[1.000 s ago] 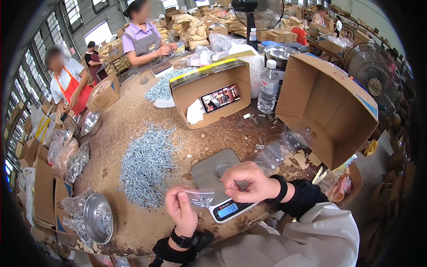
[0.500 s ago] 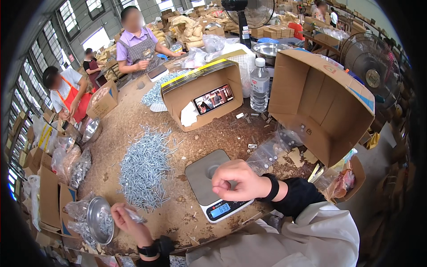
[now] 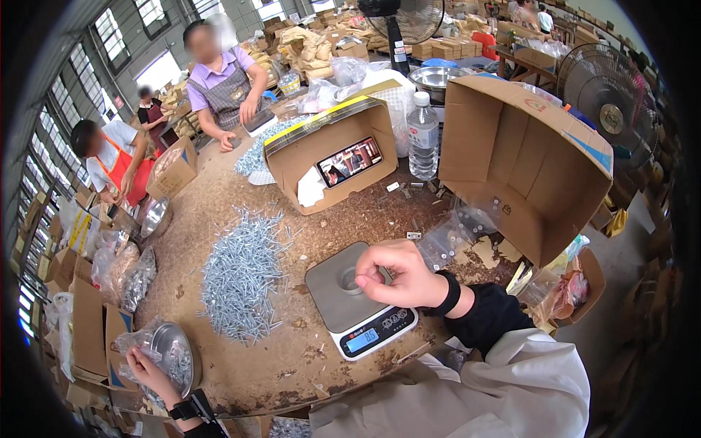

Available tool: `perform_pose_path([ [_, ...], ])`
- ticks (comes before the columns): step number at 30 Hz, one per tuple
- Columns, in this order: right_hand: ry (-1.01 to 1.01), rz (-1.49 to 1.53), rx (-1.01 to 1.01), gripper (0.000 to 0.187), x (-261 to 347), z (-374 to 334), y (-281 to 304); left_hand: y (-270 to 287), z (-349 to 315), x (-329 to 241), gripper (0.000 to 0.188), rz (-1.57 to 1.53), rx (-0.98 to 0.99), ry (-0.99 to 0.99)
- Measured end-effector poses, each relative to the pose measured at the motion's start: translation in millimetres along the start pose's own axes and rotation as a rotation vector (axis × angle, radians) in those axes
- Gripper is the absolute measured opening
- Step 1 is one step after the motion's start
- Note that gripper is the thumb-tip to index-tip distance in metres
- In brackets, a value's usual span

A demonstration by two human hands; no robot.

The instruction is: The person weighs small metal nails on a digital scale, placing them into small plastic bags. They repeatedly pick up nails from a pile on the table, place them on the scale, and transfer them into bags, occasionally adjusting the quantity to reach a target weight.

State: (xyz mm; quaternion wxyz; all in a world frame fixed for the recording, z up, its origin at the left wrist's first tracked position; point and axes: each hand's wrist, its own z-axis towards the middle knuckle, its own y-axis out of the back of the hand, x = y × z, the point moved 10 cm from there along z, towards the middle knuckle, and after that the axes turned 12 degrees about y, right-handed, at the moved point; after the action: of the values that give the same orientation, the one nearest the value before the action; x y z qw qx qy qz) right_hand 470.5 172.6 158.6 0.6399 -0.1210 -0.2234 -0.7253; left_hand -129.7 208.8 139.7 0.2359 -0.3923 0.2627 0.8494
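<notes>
My right hand [image 3: 403, 276] is closed in a pinch over a digital kitchen scale [image 3: 332, 292]; whatever its fingertips hold is hidden. Just under them a small round dish [image 3: 350, 282] sits on the scale's grey plate. At the lower left my left hand [image 3: 151, 372] has its fingers closed at a clear plastic bag [image 3: 137, 340], beside the rim of a metal bowl [image 3: 194, 365] with small bagged parts inside. Between my hands, a little farther off, lies a loose heap of silvery screws [image 3: 243, 277].
An open carton [image 3: 292, 197] with a phone [image 3: 350, 162] inside stands behind the scale. Right of it are a water bottle [image 3: 423, 139] and a larger tipped carton [image 3: 504, 160]. Filled plastic bags [image 3: 139, 277] line the left edge. Co-workers [image 3: 226, 87] stand across the table.
My left hand has moved left from the table edge to the bowl; the small packet it carried no longer shows in it. My right hand stays over the scale, whose display has changed.
</notes>
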Motion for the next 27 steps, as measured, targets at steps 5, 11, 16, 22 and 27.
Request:
perform_pose_path([
  [5, 0.002, -0.017, -0.003, 0.01, 1, 0, 2, 7, 9, -4, 0.028, 0.061, -0.018, -0.048],
  [11, 0.033, -0.038, -0.005, 0.009, 1, 2, -4, 33, 12, 18, 0.026, 0.116, -0.139, -0.034],
  [16, -0.023, -0.159, -0.046, 0.007, 4, -10, 18, -7, 15, -18, 0.024, 0.189, -0.033, -0.05],
  [22, -0.005, -0.107, -0.006, 0.011, -1, -10, 11, -5, 49, -6, 0.022, 0.221, 0.07, -0.085],
  [27, -0.003, -0.165, 0.028, 0.012, -4, -6, 5, 5, 85, 34, 0.023, 0.34, 0.137, 0.024],
])
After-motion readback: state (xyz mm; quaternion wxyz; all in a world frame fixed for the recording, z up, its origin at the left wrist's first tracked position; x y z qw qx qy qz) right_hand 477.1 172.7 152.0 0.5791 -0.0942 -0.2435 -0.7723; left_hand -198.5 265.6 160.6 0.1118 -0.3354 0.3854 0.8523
